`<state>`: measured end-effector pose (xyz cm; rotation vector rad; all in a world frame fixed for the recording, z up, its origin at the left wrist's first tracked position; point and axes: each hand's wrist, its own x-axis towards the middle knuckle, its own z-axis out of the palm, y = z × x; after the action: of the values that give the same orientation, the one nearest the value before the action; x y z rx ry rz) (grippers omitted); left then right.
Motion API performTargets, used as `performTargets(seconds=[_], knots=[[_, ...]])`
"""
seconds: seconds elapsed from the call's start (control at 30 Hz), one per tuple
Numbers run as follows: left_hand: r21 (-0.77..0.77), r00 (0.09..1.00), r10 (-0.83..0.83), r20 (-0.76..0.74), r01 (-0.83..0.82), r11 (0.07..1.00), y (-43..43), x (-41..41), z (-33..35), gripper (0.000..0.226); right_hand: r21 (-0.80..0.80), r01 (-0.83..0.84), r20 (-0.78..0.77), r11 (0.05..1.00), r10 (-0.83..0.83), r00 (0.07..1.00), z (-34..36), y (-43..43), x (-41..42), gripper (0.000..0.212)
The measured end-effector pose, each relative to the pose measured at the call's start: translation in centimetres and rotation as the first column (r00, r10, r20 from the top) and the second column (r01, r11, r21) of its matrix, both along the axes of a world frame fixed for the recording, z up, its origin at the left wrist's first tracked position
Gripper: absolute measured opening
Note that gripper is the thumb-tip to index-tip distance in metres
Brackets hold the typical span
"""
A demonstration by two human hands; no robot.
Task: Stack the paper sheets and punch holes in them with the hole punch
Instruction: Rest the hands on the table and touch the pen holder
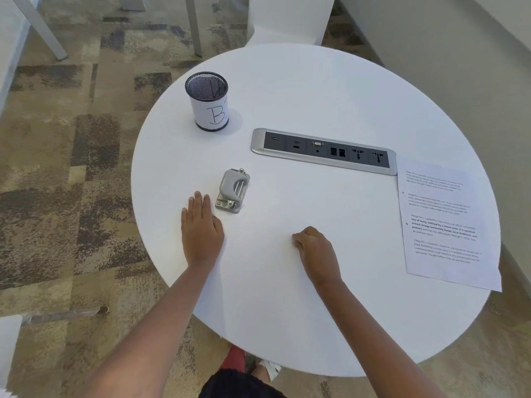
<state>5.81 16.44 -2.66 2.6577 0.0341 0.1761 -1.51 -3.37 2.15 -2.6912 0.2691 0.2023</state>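
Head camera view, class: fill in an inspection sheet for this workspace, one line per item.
Surface: round white table, mostly bare.
Job's things: small grey metal hole punch beside left hand; printed white paper sheets at right edge, overhanging.
Clutter: black mesh pen cup with white "B" label.
Grippers: left hand flat, fingers extended, empty; right hand curled into a loose fist, contents unclear.
Cables: nothing seen; silver socket strip unplugged.
Surroundings: patterned carpet, white chair.

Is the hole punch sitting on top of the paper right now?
No, the hole punch sits on the bare table beside the left hand, far from the paper.
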Motion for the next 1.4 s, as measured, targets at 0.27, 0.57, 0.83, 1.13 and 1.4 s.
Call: performTargets(seconds=[0.27, 0.57, 0.83, 1.13, 1.4], knots=[[-0.003, 1.0, 0.008, -0.001, -0.008, 1.0, 0.0, 0.1, -0.2, 0.043, -0.115, 0.007, -0.119, 0.993, -0.02, 0.993, 1.1, 1.5, 1.2, 0.027], [-0.015, 1.0, 0.015, 0.007, -0.015, 1.0, -0.1, 0.1, -0.1, 0.043, -0.161, -0.013, -0.13, 0.987, -0.008, 0.991, 1.0, 1.3, 2.2, 0.028], [-0.012, 1.0, 0.014, 0.003, -0.014, 1.0, -0.1, 0.1, 0.0, 0.043, -0.149, 0.001, -0.115, 0.989, -0.018, 0.993, 0.3, 0.9, 2.7, 0.023], [-0.01, 1.0, 0.013, 0.009, -0.013, 1.0, -0.1, -0.1, 0.2, 0.044, 0.299, 0.365, -0.043, 0.882, -0.37, 0.928, -0.1, -2.0, 4.4, 0.013], [0.007, 1.0, -0.012, -0.023, 0.012, 1.0, 0.0, 0.2, 0.3, 0.047, 0.751, 0.584, -0.285, 0.308, -0.647, 0.708, 0.8, -5.0, 6.0, 0.026]])
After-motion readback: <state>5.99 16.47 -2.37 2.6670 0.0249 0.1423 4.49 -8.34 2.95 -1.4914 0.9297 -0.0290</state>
